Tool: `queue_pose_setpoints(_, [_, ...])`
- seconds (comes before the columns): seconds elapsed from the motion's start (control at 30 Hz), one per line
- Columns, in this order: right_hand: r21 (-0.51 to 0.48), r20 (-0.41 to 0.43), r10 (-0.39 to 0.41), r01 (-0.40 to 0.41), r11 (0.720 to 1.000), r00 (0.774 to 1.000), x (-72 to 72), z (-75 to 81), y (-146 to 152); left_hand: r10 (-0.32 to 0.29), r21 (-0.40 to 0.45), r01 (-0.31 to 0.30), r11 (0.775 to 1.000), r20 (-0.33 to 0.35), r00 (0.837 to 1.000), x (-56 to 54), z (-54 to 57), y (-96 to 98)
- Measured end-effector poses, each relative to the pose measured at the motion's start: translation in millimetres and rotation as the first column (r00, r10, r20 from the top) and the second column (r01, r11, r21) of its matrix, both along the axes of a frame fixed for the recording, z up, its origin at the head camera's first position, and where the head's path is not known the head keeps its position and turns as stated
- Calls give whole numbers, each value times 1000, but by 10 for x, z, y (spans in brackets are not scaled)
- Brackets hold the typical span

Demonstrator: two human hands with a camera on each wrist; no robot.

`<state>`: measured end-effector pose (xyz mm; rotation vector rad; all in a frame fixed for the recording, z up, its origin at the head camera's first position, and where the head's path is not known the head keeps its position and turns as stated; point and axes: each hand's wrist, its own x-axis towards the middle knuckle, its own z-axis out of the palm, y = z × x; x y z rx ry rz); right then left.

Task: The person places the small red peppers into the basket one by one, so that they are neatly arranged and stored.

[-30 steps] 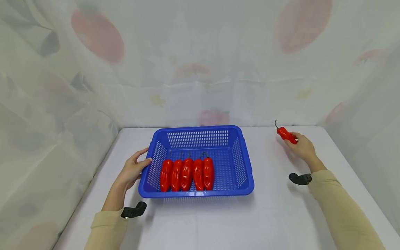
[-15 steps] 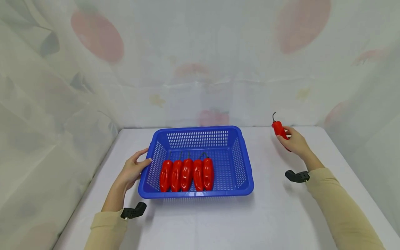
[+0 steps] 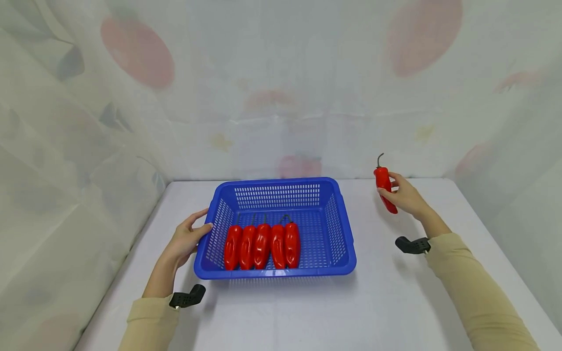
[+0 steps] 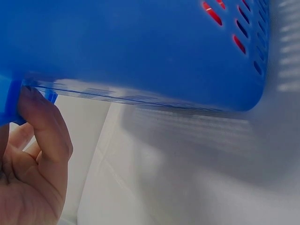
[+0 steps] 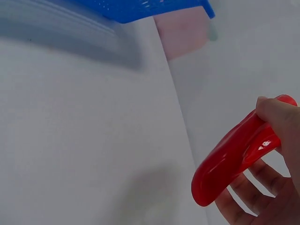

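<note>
A blue plastic basket [image 3: 281,274] with slotted walls stands in the middle of the table. Several red chili peppers [image 3: 262,246] lie side by side in its left half, stems pointing away from me. My left hand [image 3: 186,239] grips the basket's left rim, thumb on top and fingers beneath, as the left wrist view shows at its handle edge. At the back right, my right hand [image 3: 406,197] pinches another red chili pepper [image 3: 383,179] between thumb and fingers, its dark stem upward. The right wrist view shows this pepper [image 5: 229,154] held above the table, its blunt tip hanging down.
A white cloth covers the table [image 3: 307,317]. Behind it hangs a pale curtain [image 3: 281,73] with faded fruit prints, and similar sheets close off both sides. Each wrist carries a small black camera mount [image 3: 412,245].
My right hand has moved left and slightly away from me, turning the pepper from slanted to nearly upright. The left hand, the basket and the peppers inside it stay put.
</note>
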<state>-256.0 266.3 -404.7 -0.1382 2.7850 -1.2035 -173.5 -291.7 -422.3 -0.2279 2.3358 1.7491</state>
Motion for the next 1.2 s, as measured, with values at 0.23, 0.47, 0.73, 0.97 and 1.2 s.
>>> queue_pose_setpoints(0.23, [-33,30,24,-23,999,999,-17,81,-115,-1,2,1,1000,5,1000,14,8,7])
queue_pose_setpoints(0.47, [-75,38,47,-44,996,998,-44,149,-247,0,3,0,1000,3,1000,5,-2,1])
queue_pose_setpoints(0.73, [-111,28,81,-78,991,996,-40,281,-444,1,2,-1,1000,7,1000,-14,-26,-16])
queue_pose_setpoints(0.97, [-127,33,89,-84,988,996,-29,353,-598,6,4,-6,1000,11,1000,-15,-26,-19])
queue_pose_setpoints(1.2, [-132,39,123,-117,984,992,-41,382,-754,2,-2,-2,1000,7,1000,-15,-18,-22])
